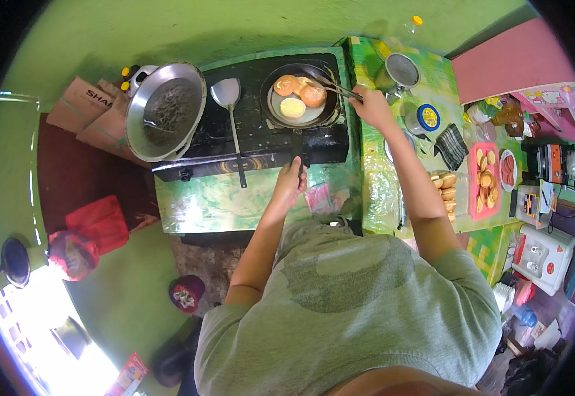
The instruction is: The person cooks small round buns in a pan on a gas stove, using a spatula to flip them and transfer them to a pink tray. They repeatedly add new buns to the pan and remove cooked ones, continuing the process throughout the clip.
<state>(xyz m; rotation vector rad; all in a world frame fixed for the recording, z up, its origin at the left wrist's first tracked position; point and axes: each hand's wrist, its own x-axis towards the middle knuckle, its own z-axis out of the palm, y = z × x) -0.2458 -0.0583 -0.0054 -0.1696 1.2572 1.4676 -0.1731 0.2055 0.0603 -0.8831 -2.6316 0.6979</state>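
Observation:
A frying pan (301,122) sits on the right burner of a black gas stove (252,136), with several bun pieces (286,85) in it; one piece (293,107) shows its pale cut face. My left hand (291,180) is closed around the pan's handle, below the stove's front edge. In my right hand (370,106) are metal tongs (339,90), reaching over the pan's right rim to the buns. Whether the tips pinch a bun cannot be told. On the stove left of the pan lies a metal spatula (227,94) with a black handle.
A large wok (136,123) stands on the left burner. The right table (376,163) holds a metal pot (402,70), a blue-lidded jar (429,118), a striped cloth (451,147), stacked buns (448,188), a pink tray (475,208) of cut buns and a plate of meat slices (507,167).

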